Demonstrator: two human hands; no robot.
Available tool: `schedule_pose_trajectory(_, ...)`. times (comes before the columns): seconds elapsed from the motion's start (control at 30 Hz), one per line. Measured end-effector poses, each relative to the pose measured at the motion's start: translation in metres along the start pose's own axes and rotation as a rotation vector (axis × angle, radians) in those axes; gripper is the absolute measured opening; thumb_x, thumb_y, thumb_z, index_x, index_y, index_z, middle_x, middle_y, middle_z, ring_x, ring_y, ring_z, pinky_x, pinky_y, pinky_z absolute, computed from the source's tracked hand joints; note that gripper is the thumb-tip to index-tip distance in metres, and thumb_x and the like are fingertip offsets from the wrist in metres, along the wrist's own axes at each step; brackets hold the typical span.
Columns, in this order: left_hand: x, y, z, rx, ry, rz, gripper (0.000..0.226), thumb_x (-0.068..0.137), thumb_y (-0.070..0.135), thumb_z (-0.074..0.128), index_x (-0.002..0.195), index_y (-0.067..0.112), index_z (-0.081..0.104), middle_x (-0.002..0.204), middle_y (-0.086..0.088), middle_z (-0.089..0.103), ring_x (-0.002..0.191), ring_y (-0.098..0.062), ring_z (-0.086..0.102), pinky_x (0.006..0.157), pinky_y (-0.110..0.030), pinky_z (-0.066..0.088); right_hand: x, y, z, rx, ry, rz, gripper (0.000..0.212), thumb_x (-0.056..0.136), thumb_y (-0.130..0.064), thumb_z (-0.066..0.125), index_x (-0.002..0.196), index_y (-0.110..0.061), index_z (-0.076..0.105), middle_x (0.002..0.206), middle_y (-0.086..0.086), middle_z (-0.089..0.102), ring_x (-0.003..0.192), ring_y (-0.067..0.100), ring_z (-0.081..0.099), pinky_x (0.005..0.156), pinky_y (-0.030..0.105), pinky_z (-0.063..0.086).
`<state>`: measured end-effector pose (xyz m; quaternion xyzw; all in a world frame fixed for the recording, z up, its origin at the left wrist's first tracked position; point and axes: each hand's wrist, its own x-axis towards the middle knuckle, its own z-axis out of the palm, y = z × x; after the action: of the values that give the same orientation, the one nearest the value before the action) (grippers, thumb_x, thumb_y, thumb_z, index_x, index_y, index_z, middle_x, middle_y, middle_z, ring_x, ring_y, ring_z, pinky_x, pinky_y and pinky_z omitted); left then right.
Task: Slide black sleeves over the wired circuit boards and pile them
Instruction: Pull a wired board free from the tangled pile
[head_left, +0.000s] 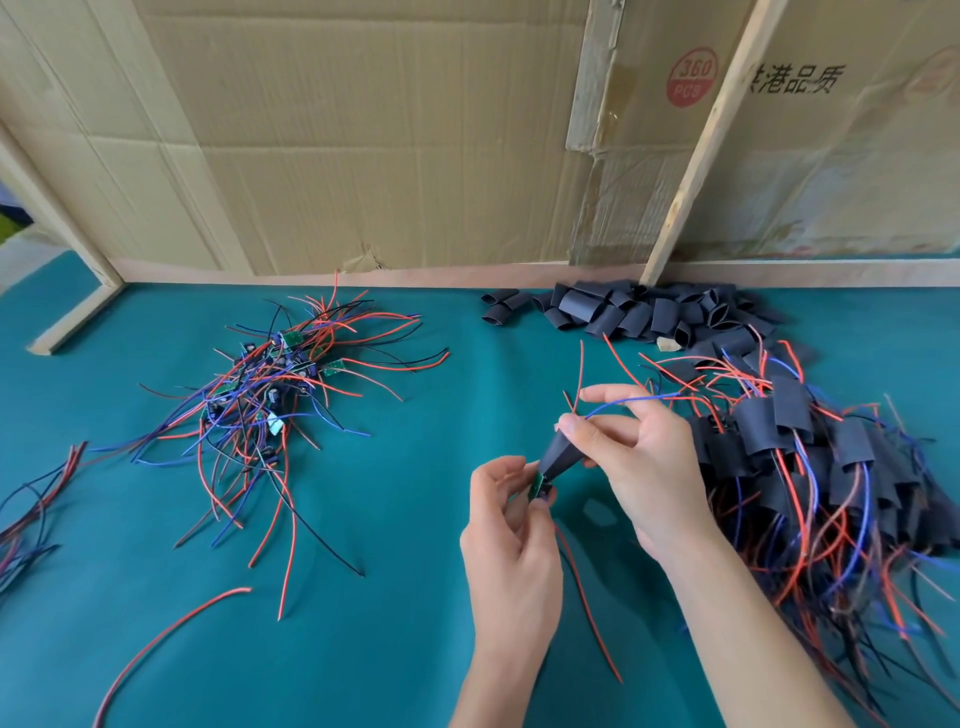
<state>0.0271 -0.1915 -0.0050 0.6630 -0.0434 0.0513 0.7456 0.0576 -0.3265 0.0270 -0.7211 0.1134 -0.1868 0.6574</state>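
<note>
My left hand (511, 525) pinches a small green circuit board (538, 487) by its lower end. My right hand (636, 457) holds a black sleeve (557, 460) whose lower mouth sits over the board's upper end; red and blue wires come out of the sleeve's top past my fingers. A tangle of bare wired boards (270, 384) lies at the left. Loose empty sleeves (639, 314) are heaped at the back. Sleeved boards (810, 467) are piled at the right.
The teal table mat (389, 597) carries a loose red wire (171, 634) in front and a small wire bundle (31, 509) at the left edge. A cardboard wall (363, 130) and a leaning wooden slat (696, 150) close off the back.
</note>
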Motion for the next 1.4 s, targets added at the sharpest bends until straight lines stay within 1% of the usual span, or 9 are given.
schedule_pose_trajectory(0.13,0.0,0.002,0.0,-0.019,-0.01,-0.031,0.037,0.097,-0.01,0.051,0.112,0.024,0.057,0.112,0.018,0.072,0.103,-0.011,0.074,0.091,-0.02,0.054,0.0,0.001,0.001,-0.006,0.035,-0.016,0.023,0.089,-0.016,0.081,0.105,-0.022,0.067,0.08,0.004,0.08,0.075,0.017,0.074,0.075,0.038,0.058)
schedule_pose_trajectory(0.33,0.0,0.001,-0.002,0.007,-0.018,-0.025,0.04,0.095,-0.012,0.049,0.111,0.024,0.056,0.111,0.016,0.074,0.106,-0.011,0.072,0.087,-0.017,0.052,0.0,0.0,-0.002,-0.068,-0.035,-0.011,0.023,0.088,-0.021,0.081,0.104,-0.029,0.067,0.079,0.002,0.08,0.072,0.021,0.064,0.078,0.054,0.056)
schedule_pose_trajectory(0.43,0.0,-0.001,-0.001,0.015,-0.036,-0.018,0.041,0.094,-0.014,0.046,0.112,0.022,0.055,0.111,0.014,0.075,0.106,-0.011,0.072,0.089,-0.017,0.052,0.0,0.0,-0.003,-0.052,-0.056,0.001,0.022,0.088,-0.021,0.081,0.104,-0.028,0.067,0.079,0.004,0.08,0.072,0.02,0.063,0.077,0.048,0.055)
schedule_pose_trajectory(0.57,0.001,-0.001,-0.001,0.019,-0.047,-0.011,0.042,0.094,-0.014,0.045,0.111,0.023,0.056,0.111,0.014,0.075,0.108,-0.014,0.072,0.092,-0.022,0.053,0.0,-0.001,-0.001,-0.039,-0.119,0.048,0.023,0.09,-0.019,0.08,0.107,-0.025,0.066,0.081,0.006,0.08,0.073,0.016,0.065,0.072,0.032,0.051)
schedule_pose_trajectory(0.77,0.001,-0.002,-0.002,0.023,-0.017,-0.004,0.037,0.096,-0.01,0.051,0.106,0.025,0.058,0.105,0.017,0.075,0.101,-0.01,0.074,0.086,-0.016,0.053,-0.003,-0.002,0.006,0.004,-0.139,0.086,0.025,0.09,-0.016,0.079,0.11,-0.016,0.064,0.083,0.009,0.08,0.076,0.016,0.066,0.071,0.024,0.051)
schedule_pose_trajectory(0.93,0.001,-0.001,-0.001,0.015,-0.012,0.014,0.031,0.1,-0.002,0.055,0.102,0.028,0.061,0.101,0.013,0.077,0.091,-0.013,0.076,0.084,-0.025,0.059,-0.003,-0.005,0.003,0.179,-0.096,0.236,0.015,0.093,-0.011,0.074,0.105,-0.01,0.065,0.09,0.015,0.08,0.092,0.024,0.076,0.074,0.034,0.044)
schedule_pose_trajectory(1.07,0.002,-0.001,-0.001,0.002,0.013,0.01,0.023,0.099,0.003,0.063,0.096,0.026,0.065,0.092,0.006,0.077,0.081,-0.019,0.076,0.081,-0.031,0.06,-0.003,-0.008,0.005,0.238,-0.088,0.296,0.009,0.094,-0.013,0.072,0.1,-0.013,0.066,0.092,0.017,0.079,0.088,0.02,0.076,0.072,0.032,0.045)
schedule_pose_trajectory(1.27,0.002,0.004,-0.002,-0.066,0.015,-0.015,0.007,0.091,0.025,0.076,0.086,0.026,0.07,0.083,-0.003,0.076,0.075,-0.02,0.073,0.073,-0.028,0.059,-0.003,-0.01,0.004,0.256,-0.13,0.388,0.005,0.097,-0.018,0.07,0.098,-0.013,0.068,0.093,0.018,0.079,0.079,0.021,0.073,0.071,0.03,0.049)
schedule_pose_trajectory(1.4,0.001,0.003,-0.001,-0.152,0.006,-0.04,0.004,0.094,0.018,0.071,0.092,0.019,0.074,0.088,-0.008,0.078,0.08,-0.022,0.076,0.075,-0.027,0.06,-0.003,-0.012,0.005,0.287,-0.089,0.384,0.005,0.097,-0.018,0.07,0.097,-0.013,0.067,0.092,0.018,0.079,0.073,0.018,0.072,0.064,0.025,0.049)
